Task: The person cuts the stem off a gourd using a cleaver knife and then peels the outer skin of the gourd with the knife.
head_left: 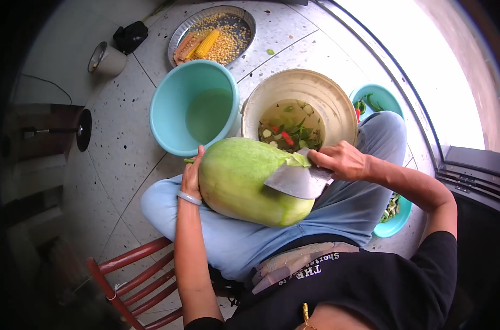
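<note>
A large pale green winter melon [239, 181] lies on its side across my lap. My left hand [191, 177] grips its stem end, with the thumb pointing up beside the short stem. My right hand [341, 160] is closed around the handle of a cleaver [300, 180], whose wide metal blade rests against the melon's right end. A thin strip of green peel [299, 160] sits at the blade's upper edge. Just beyond the melon, a beige bucket [338, 104] holds water with green, white and red scraps.
A turquoise bucket [162, 113] with water stands left of the beige one. Behind it is a metal tray [252, 27] with corn kernels and cobs. Turquoise bowls of vegetables [390, 96] sit by my right knee. A red chair [134, 280] stands at lower left.
</note>
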`<action>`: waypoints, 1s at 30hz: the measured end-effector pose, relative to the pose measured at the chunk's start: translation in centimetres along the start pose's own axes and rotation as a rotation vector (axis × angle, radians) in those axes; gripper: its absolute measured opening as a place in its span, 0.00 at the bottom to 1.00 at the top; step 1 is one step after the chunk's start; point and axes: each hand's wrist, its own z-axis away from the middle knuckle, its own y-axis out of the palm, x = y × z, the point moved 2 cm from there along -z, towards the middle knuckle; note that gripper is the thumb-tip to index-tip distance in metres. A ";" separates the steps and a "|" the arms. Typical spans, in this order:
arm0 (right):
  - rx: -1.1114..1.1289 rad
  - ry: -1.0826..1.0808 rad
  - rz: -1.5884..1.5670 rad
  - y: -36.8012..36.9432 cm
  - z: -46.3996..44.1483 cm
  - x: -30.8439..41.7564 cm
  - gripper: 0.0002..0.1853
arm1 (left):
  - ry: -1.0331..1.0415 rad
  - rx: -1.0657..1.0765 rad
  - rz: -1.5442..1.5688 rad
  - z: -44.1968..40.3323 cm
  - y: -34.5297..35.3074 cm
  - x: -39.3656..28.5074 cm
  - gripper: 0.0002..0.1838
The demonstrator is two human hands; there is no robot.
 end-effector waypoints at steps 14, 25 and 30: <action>0.011 -0.023 0.022 0.7 -1.2 -0.7 0.18 | -0.014 0.037 0.043 0.5 0.7 -0.6 0.28; 0.021 0.123 -0.077 3.0 -4.7 -3.8 0.17 | -0.097 -0.029 0.012 0.4 0.1 -0.2 0.28; -0.159 0.382 -0.161 4.3 -4.6 -5.2 0.10 | -0.025 0.012 0.006 0.8 -0.1 -0.1 0.29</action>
